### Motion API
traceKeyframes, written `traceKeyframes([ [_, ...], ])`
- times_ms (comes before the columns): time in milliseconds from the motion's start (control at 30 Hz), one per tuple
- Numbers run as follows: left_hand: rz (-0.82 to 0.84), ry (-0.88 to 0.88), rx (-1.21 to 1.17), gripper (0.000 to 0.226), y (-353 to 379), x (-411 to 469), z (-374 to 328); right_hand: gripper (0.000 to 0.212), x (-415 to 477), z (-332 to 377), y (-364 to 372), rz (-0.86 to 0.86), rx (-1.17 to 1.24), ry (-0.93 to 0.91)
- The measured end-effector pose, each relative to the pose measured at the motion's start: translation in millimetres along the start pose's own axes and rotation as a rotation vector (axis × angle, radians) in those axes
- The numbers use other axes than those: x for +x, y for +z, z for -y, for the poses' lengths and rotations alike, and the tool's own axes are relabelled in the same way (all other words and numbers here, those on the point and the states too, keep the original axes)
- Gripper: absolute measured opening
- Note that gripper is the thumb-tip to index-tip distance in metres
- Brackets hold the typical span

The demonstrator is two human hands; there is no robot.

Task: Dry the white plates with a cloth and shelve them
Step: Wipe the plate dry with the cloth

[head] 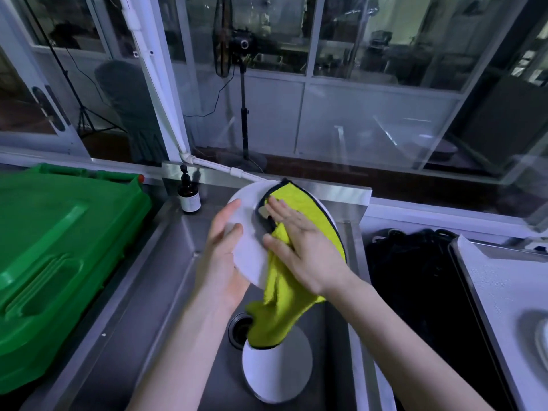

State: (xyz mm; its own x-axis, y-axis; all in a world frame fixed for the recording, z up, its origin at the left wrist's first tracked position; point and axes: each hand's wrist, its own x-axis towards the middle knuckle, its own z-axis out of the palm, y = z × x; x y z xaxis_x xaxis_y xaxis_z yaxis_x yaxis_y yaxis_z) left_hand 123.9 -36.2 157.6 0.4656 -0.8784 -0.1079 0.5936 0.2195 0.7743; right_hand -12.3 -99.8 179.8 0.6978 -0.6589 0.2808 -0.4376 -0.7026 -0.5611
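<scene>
plate (pixel 247 247): right half under cloth (pixel 299 200) | bin (pixel 59 247): cropped left

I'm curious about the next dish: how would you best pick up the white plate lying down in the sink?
Probably by the rim on its left side, coming from above-left. The sink plate is thin and lies low, so only its edge offers a pinch; its right edge is close to the sink wall, and the yellow cloth hangs over its far edge.

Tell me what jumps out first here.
The yellow-green cloth stands out, pressed by the right hand onto a round white plate that the left hand grips over the steel sink. A second white plate lies in the basin; a green plastic bin sits at left.
</scene>
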Motion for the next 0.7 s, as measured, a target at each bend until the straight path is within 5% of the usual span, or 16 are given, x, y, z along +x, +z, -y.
traceKeyframes([
  [200,-0.066,0.051,0.036,0.04,-14,3,-3,0.058,-41,-24,0,-0.086,0.136,0.164],
  [500,-0.161,-0.011,-0.038,0.039,1,7,7,0.049,-91,1,39,-0.081,-0.075,-0.272],
  [700,-0.128,-0.009,-0.072,0.04,-6,11,-3,0.048,-95,-32,3,-0.395,0.075,0.214],
])
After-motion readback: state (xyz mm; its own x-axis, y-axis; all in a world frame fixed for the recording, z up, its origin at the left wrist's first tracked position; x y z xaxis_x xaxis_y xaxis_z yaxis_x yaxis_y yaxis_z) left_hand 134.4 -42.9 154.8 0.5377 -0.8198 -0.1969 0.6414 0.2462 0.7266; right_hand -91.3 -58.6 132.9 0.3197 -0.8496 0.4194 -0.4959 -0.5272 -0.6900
